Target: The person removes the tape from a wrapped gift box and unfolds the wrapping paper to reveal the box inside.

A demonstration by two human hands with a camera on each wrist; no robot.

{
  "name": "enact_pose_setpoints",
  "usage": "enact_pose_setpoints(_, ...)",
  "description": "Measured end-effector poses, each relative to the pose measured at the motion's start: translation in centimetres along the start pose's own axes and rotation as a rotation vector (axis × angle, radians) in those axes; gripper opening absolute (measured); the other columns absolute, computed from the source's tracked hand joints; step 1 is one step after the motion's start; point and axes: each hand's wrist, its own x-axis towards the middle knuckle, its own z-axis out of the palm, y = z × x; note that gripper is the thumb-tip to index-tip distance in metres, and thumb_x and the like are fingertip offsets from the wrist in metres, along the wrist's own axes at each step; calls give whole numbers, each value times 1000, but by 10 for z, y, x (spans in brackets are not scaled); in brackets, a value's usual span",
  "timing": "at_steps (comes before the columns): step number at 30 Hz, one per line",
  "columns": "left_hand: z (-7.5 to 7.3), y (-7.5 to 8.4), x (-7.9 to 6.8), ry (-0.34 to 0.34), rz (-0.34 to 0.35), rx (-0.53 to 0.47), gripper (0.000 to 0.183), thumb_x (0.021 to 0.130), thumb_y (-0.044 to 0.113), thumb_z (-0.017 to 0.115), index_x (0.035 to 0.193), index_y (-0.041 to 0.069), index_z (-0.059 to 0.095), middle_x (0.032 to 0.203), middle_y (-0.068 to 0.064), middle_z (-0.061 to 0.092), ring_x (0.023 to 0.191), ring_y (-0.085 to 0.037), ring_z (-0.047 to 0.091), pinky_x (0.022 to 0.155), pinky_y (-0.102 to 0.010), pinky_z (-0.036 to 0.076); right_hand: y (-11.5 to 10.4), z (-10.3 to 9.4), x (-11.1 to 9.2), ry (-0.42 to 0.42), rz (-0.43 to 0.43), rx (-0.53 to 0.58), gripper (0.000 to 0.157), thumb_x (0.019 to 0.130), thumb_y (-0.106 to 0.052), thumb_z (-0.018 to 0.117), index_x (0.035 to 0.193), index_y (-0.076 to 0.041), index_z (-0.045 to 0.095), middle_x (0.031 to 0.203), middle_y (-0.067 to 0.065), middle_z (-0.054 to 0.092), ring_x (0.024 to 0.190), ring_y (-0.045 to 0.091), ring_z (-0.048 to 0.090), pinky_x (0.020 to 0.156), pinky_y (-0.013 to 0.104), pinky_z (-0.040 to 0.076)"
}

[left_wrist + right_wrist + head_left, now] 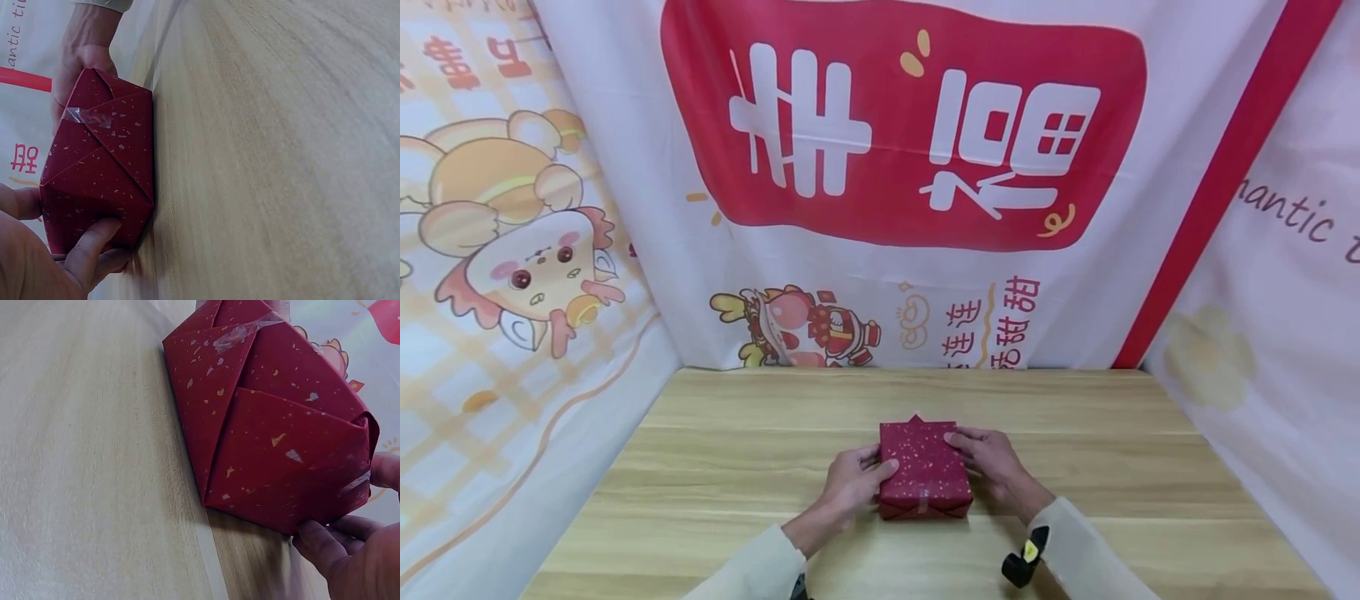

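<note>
A box wrapped in dark red, gold-flecked paper (921,467) sits on the wooden table between both hands. My left hand (853,483) grips its left side, thumb on the top face. At the far right corner, my right hand (988,462) holds the box with its thumb on top. The left wrist view shows folded flaps on the near end, crossed by clear tape (94,117). A small pointed paper flap (915,418) stands out at the far edge. In the right wrist view, more tape (356,482) lies near the right hand's fingers. The underside is hidden.
The wood-grain table (737,433) stretches around the box. Behind it hangs a white cloth with a red printed panel (895,125). Printed cloths also hang at the left (512,250) and right (1262,333). A black band with a yellow mark (1028,554) is on the right wrist.
</note>
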Motion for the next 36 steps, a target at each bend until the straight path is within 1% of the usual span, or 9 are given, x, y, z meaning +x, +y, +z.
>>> enact_pose_setpoints(8,-1,-1,2,8,-14,-4,63,89,22,72,141,-3,46,140,-26,53,118,-36,63,94,-37,57,3,1,0,-1,-1,47,58,90,-26,71,136,3,53,118,18,69,93,19,69,87,35,60)
enact_pose_setpoints(13,-2,-1,2,10,-33,-26,65,88,21,72,142,-3,45,139,-27,53,112,-35,66,87,-36,61,4,2,1,-3,12,50,60,89,-28,72,137,2,52,119,17,69,94,18,69,87,35,60)
enact_pose_setpoints(17,-3,-1,2,24,-40,0,66,87,23,73,142,-3,46,139,-27,54,111,-35,67,86,-36,61,3,3,1,1,2,42,58,88,-27,73,135,2,54,117,17,69,94,19,69,88,36,60)
enact_pose_setpoints(23,-3,1,3,29,-52,33,66,87,24,73,141,-2,46,139,-26,54,114,-35,66,91,-37,59,3,2,0,10,-62,-8,57,90,-26,71,137,0,52,128,21,61,99,21,68,90,36,60)
enact_pose_setpoints(27,-2,1,3,25,-54,39,65,87,25,73,141,-1,47,139,-25,54,116,-34,65,94,-39,58,3,-2,0,42,-141,-57,57,90,-21,70,141,-4,48,134,21,54,103,22,65,90,35,60)
enact_pose_setpoints(29,-1,1,3,26,-57,40,65,87,25,73,141,0,48,139,-24,55,116,-34,64,94,-40,57,1,-4,-1,69,-190,-89,54,90,-17,71,138,-4,50,131,22,54,102,21,62,88,34,60)
enact_pose_setpoints(32,-1,1,3,29,-57,43,65,87,26,73,141,0,48,139,-24,55,117,-34,64,95,-40,57,-4,-8,-3,94,-248,-135,40,89,-10,70,127,-2,57,118,19,58,95,18,59,83,33,60)
enact_pose_setpoints(34,-1,1,3,31,-52,48,64,87,26,73,140,0,48,139,-24,54,117,-35,63,95,-40,57,-7,-11,-5,78,-266,-160,28,89,-6,68,117,-1,62,107,15,61,89,17,58,80,34,59)
enact_pose_setpoints(36,-2,1,3,32,-47,53,64,87,25,73,140,-1,48,139,-25,54,118,-35,63,95,-41,57,-9,-14,-6,26,-266,-196,20,89,-5,67,109,-2,66,102,11,64,89,17,59,82,35,57)
